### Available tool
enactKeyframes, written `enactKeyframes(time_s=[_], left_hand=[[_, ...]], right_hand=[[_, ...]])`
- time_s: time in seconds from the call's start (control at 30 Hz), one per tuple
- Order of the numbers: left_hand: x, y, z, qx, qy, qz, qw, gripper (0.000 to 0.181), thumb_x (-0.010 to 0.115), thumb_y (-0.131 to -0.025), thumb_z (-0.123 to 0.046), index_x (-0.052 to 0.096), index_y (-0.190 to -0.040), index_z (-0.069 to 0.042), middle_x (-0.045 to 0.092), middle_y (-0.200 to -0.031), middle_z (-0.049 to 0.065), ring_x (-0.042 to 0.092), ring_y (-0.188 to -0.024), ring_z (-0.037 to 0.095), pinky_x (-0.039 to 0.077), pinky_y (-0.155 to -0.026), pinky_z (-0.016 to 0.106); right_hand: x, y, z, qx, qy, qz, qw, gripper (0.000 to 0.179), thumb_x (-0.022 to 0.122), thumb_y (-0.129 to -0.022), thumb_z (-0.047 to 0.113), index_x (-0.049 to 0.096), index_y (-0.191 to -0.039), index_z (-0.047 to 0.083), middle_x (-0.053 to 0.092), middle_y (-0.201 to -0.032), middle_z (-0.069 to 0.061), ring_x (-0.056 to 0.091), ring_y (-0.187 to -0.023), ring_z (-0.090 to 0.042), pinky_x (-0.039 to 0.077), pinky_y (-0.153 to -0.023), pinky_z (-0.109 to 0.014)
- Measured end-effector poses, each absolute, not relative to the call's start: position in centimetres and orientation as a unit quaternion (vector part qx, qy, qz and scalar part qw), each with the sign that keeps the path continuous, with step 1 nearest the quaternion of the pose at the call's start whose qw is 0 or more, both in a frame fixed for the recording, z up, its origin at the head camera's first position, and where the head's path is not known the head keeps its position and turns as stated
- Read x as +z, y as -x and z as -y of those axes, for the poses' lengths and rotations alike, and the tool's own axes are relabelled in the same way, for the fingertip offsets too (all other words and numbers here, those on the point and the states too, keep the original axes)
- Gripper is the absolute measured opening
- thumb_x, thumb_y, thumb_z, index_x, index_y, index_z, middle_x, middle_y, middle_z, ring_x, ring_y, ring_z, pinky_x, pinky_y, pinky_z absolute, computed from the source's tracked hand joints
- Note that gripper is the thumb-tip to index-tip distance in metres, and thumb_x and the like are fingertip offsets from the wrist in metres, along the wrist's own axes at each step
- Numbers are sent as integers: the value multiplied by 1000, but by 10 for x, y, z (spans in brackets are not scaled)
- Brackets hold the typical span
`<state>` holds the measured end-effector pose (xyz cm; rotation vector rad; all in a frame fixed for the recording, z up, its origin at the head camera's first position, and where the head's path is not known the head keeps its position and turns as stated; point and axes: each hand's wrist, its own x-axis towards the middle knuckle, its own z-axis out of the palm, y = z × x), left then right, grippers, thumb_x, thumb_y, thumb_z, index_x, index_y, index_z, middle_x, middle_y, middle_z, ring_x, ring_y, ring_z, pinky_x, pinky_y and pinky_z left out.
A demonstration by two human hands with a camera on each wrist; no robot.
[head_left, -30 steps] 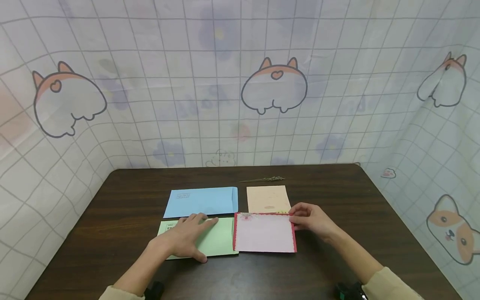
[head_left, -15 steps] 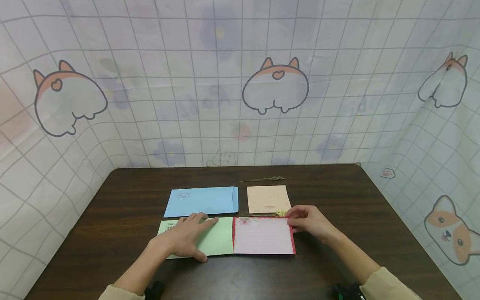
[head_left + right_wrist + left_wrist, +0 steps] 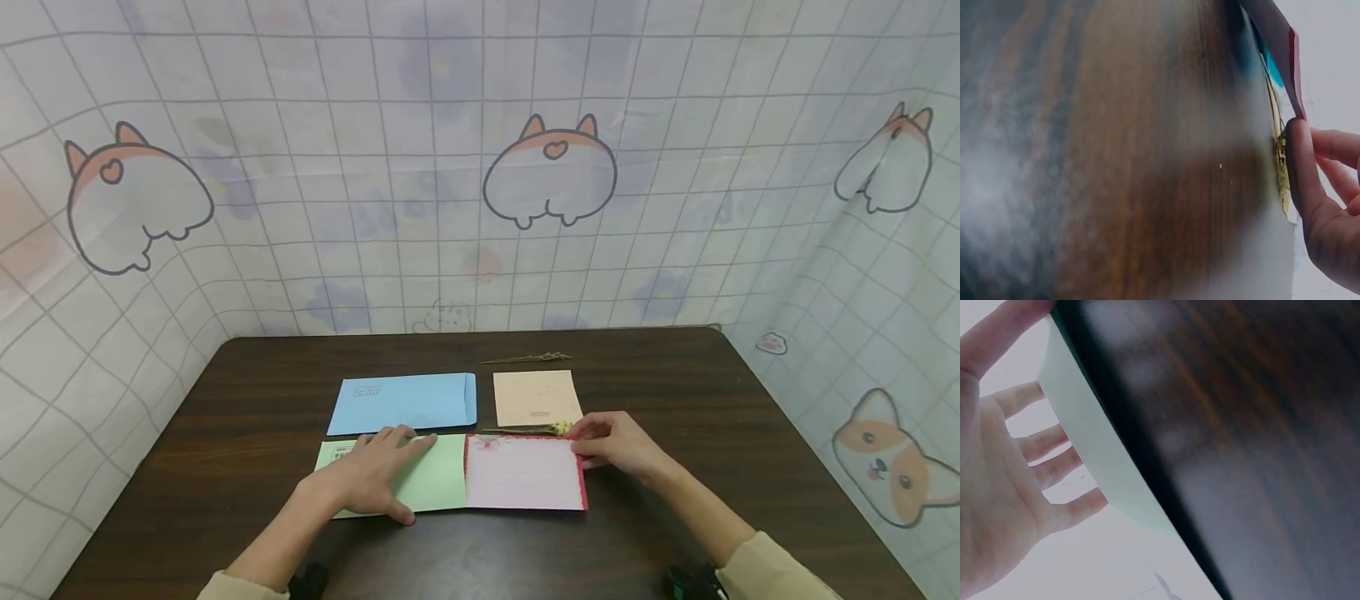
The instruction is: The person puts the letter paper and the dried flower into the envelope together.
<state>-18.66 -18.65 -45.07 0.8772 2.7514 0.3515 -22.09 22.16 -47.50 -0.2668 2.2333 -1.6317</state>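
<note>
My left hand [image 3: 371,473] rests with spread, fairly straight fingers on a light green envelope [image 3: 444,477], whose edge also shows in the left wrist view. To its right, my right hand [image 3: 621,448] pinches the right edge of a pale pink letter card with a red border [image 3: 523,479]. The card's left edge meets the envelope's right end; whether it is inside or only overlaps cannot be told. In the right wrist view, thumb and fingers hold the raised red edge of the card [image 3: 1295,72]. A yellow dried flower sprig [image 3: 560,428] lies just behind the card.
A blue envelope [image 3: 405,406] lies behind the green one. Beside it is a beige card [image 3: 534,398], with another dried sprig [image 3: 528,359] near the back of the dark wooden table [image 3: 285,367]. A patterned cloth [image 3: 420,275] stands behind and at the sides.
My right hand has brought the pink card slightly nearer me and to the left, against the green envelope's end. The yellow sprig behind it has come more into sight. My left hand stays put.
</note>
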Motion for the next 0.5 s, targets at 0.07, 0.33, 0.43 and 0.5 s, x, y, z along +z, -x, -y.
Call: enactKeyframes(time_s=[0.07,0.33,0.43,0.5], left_hand=[[-450,187,186,119,-300,-939,117,103,91,-73,-47,42,-158,-14,45,-144,13,44,-131,34,35,-103,62],[-449,188,186,114,-298,-940,120,103,91,-73,-48,42,-158,-15,45,-145,13,43,-132,34,35,-103,62],[-449,187,186,115,-299,-939,121,103,91,-73,-48,42,-158,-15,44,-145,14,43,-133,35,34,-104,63],[-449,187,186,115,-301,-939,121,103,91,-73,-47,42,-158,-14,44,-145,15,43,-133,36,34,-104,63]], right_hand=[[-475,221,-219,-582,94,-788,179,30,76,-93,7,67,-118,-7,69,-96,-16,70,-82,-26,61,-76,-40],[-479,223,-206,-609,87,-771,163,33,76,-93,4,60,-117,-12,72,-94,-16,71,-80,-25,61,-74,-42],[-482,222,-201,-614,82,-769,159,26,75,-94,4,63,-112,-11,70,-92,-15,70,-79,-24,61,-74,-41],[-484,222,-197,-616,79,-768,157,24,74,-94,4,64,-111,-10,69,-91,-14,70,-79,-23,61,-73,-40]])
